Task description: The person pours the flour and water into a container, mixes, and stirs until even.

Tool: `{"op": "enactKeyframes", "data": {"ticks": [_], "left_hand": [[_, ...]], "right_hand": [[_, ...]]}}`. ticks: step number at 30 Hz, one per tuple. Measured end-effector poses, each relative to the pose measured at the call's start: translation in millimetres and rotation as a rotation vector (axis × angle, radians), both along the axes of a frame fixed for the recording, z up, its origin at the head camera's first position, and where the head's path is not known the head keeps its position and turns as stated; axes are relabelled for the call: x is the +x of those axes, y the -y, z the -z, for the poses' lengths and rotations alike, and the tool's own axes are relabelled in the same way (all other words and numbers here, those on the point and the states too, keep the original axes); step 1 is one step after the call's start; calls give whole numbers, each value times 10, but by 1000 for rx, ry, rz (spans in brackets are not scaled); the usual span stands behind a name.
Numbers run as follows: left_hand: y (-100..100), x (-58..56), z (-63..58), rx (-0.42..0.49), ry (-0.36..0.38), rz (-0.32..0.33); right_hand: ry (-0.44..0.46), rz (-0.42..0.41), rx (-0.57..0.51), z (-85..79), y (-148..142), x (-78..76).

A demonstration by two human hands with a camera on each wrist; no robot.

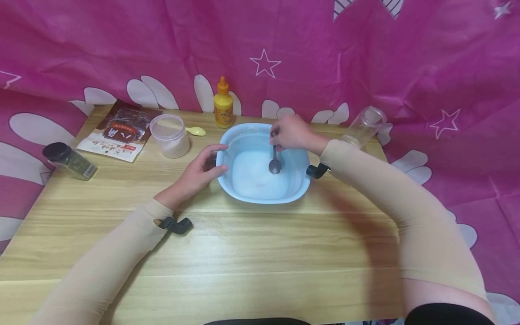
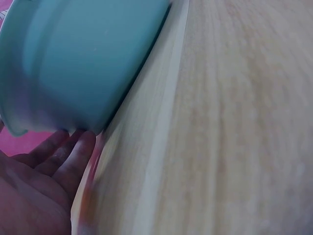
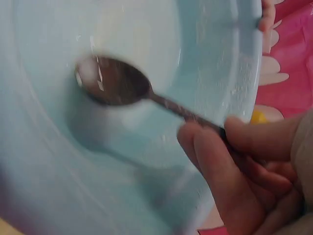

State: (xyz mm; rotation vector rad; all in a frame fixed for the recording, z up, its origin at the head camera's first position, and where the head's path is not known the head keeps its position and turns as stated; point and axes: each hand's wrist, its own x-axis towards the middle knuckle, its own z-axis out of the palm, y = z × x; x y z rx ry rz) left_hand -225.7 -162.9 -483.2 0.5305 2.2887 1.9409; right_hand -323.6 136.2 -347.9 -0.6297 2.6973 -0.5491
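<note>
A light blue plastic basin (image 1: 227, 192) stands on the wooden table with a whitish, wet-looking layer over its floor. At its left side my left hand (image 1: 199, 169) holds the rim, thumb over the edge; in the left wrist view, its fingertips (image 2: 80, 142) rest against the outer wall (image 2: 93, 54). My right hand (image 1: 294, 133) reaches over the far right rim and pinches the handle of a dark metal spoon (image 1: 275, 166). In the right wrist view the spoon's bowl (image 3: 115, 81) hangs inside the basin, slightly blurred.
Behind the basin stands a yellow squeeze bottle (image 1: 223, 106). To the left are a clear tub of white powder (image 1: 172, 142), a pale yellow spoon (image 1: 197, 131), a brown-and-white packet (image 1: 122, 131) and a black-lidded spice jar (image 1: 71, 160). A clear glass jar (image 1: 365, 124) is at the back right.
</note>
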Motion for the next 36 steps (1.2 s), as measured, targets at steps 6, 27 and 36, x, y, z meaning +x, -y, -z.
{"op": "enactKeyframes", "data": {"ticks": [6, 27, 36], "left_hand": [[-11, 9, -15, -3, 6, -1], [0, 6, 20, 3, 9, 3], [2, 1, 14, 7, 3, -1]], "right_hand": [[-126, 33, -93, 48, 81, -27], [-70, 84, -123, 100, 2, -70], [196, 8, -332, 171, 137, 34]]}}
